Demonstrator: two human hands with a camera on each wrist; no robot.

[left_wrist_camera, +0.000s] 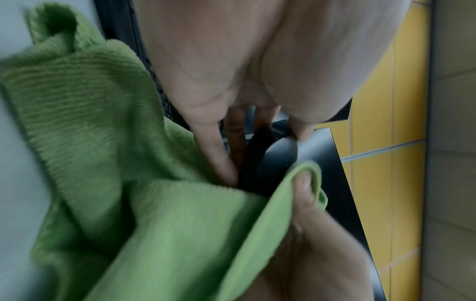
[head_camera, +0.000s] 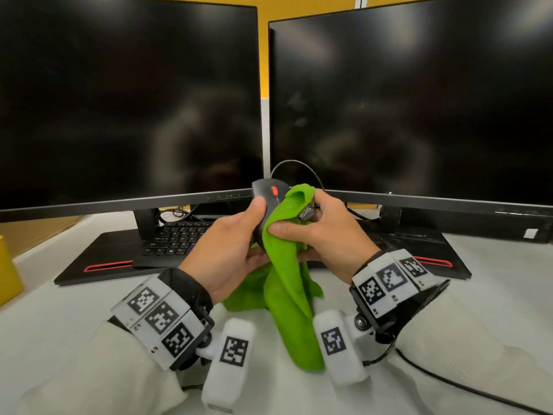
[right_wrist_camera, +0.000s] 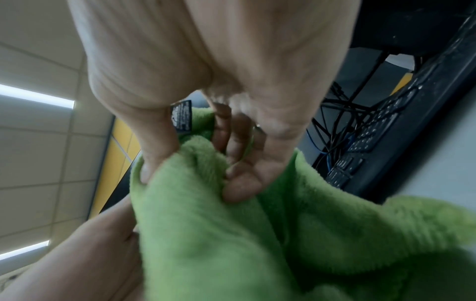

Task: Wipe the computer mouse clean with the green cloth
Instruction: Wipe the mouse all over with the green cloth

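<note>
A black wired computer mouse with a red scroll wheel is held up above the desk by my left hand, thumb on its left side and fingers under it. The mouse's dark body shows between those fingers in the left wrist view. My right hand grips the green cloth and presses it against the mouse's right side, thumb on top of the fabric. The cloth bunches under my right fingers, its black label showing. The rest of the cloth hangs down to the desk.
Two dark monitors stand close behind my hands. A black keyboard lies under them on a black stand with red trim. A yellow object sits at the left edge. The mouse cable loops upward.
</note>
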